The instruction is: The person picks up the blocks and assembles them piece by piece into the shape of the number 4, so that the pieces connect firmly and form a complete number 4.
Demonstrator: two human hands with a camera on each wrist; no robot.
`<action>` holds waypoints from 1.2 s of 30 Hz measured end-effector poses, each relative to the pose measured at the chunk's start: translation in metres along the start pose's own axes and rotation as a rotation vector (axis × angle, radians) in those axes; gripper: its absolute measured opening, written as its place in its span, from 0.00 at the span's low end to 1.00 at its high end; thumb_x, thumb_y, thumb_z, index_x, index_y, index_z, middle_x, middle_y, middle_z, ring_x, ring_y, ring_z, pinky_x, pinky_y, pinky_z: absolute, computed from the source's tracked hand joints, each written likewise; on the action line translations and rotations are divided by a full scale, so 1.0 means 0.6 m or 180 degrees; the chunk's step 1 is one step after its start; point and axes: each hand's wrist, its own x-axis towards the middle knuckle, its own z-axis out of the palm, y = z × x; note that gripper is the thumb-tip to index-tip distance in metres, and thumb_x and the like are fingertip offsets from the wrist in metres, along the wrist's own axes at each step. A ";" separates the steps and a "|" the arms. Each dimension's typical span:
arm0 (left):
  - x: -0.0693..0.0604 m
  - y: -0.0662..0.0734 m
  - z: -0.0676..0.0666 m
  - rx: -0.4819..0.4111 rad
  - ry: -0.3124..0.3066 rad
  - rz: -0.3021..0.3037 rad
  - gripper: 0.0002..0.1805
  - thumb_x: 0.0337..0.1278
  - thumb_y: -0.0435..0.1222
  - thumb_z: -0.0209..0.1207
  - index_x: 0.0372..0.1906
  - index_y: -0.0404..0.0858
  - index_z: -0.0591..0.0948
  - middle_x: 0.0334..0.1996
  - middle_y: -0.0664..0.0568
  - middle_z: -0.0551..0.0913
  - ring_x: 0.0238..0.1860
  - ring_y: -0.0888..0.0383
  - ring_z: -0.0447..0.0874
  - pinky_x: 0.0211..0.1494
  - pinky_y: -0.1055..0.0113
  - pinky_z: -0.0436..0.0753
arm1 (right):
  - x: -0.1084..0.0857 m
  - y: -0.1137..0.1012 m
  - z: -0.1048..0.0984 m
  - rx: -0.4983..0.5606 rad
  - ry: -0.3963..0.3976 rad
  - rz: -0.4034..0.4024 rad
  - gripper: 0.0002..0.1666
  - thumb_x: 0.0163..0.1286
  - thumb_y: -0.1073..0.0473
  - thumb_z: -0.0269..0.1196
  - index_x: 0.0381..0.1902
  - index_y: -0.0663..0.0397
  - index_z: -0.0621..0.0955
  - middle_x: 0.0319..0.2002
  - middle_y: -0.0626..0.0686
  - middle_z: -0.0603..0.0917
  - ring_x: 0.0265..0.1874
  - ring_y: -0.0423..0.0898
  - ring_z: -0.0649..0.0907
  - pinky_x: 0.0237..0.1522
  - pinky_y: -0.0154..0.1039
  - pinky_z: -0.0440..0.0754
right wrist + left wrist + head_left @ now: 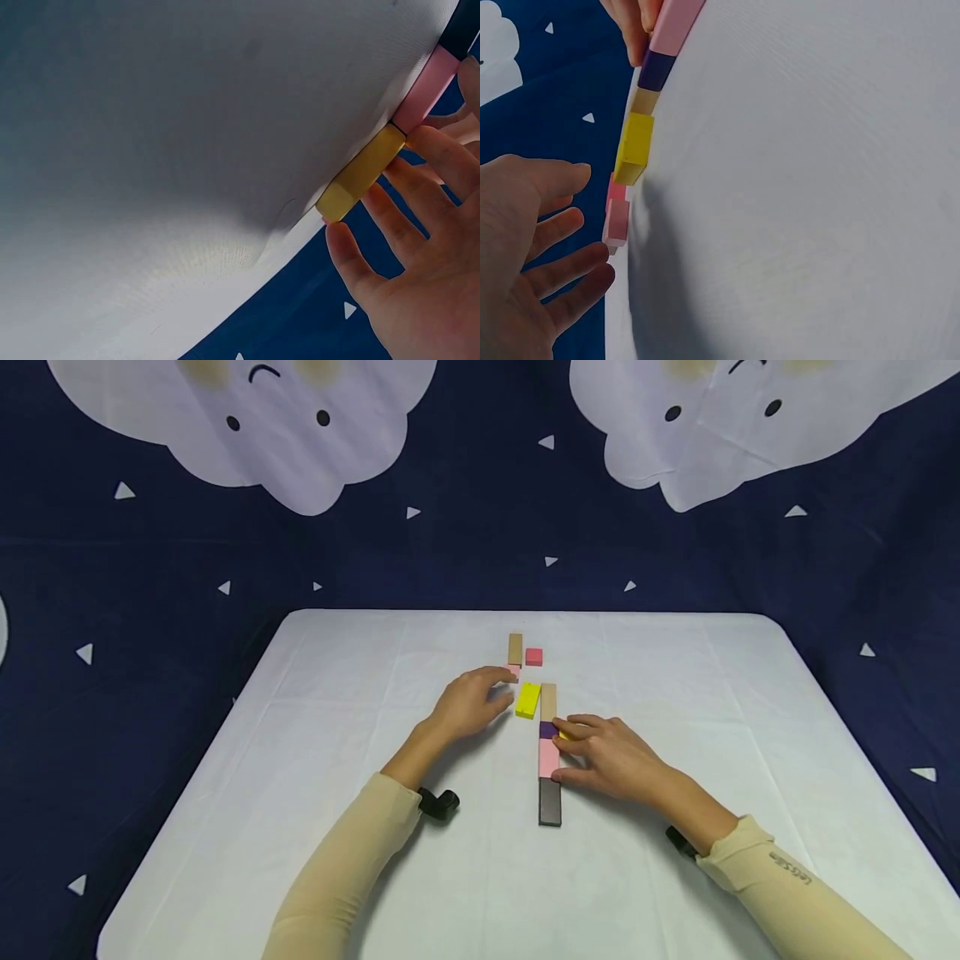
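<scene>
In the head view my left hand (471, 702) hovers left of a yellow block (528, 700) and close to a small pink block (513, 672). Its fingers are spread and hold nothing in the left wrist view. My right hand (611, 756) rests its fingertips along the right side of a row of blocks: tan (549, 700), purple block (548, 730), pink block (549, 758) and dark grey block (550, 802). A second yellow block (361, 174) lies beside the row at the right fingertips, mostly hidden by them from above.
Beyond the left hand, a tan block (515, 648) touches the far end of the small pink block. A red-pink block (533, 657) lies to its right. All blocks are on a white cloth-covered table (675, 668), with a dark blue patterned curtain (480, 552) behind it.
</scene>
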 end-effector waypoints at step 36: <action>0.008 0.023 0.046 0.0659 0.0008 -0.0277 0.27 0.49 0.54 0.65 0.53 0.45 0.83 0.49 0.56 0.84 0.44 0.56 0.77 0.40 0.59 0.80 | -0.001 0.001 -0.001 0.0054 0.0089 -0.0091 0.36 0.61 0.33 0.62 0.57 0.51 0.82 0.64 0.54 0.74 0.62 0.53 0.72 0.52 0.56 0.72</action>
